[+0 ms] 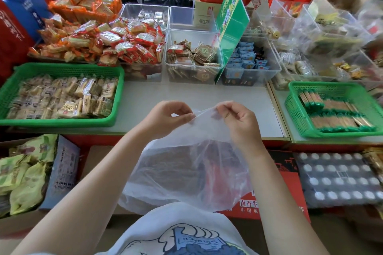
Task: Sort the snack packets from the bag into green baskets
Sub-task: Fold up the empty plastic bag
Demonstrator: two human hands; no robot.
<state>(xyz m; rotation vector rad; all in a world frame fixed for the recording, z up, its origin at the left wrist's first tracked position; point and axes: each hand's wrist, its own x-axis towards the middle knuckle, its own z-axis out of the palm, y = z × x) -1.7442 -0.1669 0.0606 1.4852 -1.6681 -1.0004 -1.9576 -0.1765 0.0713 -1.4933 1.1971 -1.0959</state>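
Just above the worktop's near edge, the left hand (165, 117) and right hand (238, 120) each pinch the top rim of a thin clear plastic bag (186, 172) between thumb and curled fingers, holding its mouth drawn between them. The bag hangs down toward six o'clock in front of the person's white shirt (178, 232); dark, blurred contents show through it, too unclear to name.

At twelve o'clock from the hands lies a bare grey strip of worktop (207, 95), the only open room between the baskets. At nine o'clock a green basket (62, 68) sits full of pale wrapped snack packets (68, 97). At three o'clock a second green basket (323, 87) holds rows of thin stick packets with green ends (335, 114), on a neighbouring surface just past the worktop's right edge.

Beyond the open strip, at twelve, clear plastic bins (194, 58) stand in a row, closing off the far side. At eleven o'clock, red and orange packets (99, 41) are heaped high. A tilted green sign (234, 20) leans among the bins at one o'clock.

Below the worktop's near edge, at eight o'clock, yellow-green bags (24, 174) fill a box; at four o'clock sits a red printed carton (286, 182) beside a tray of white-capped items (339, 180).
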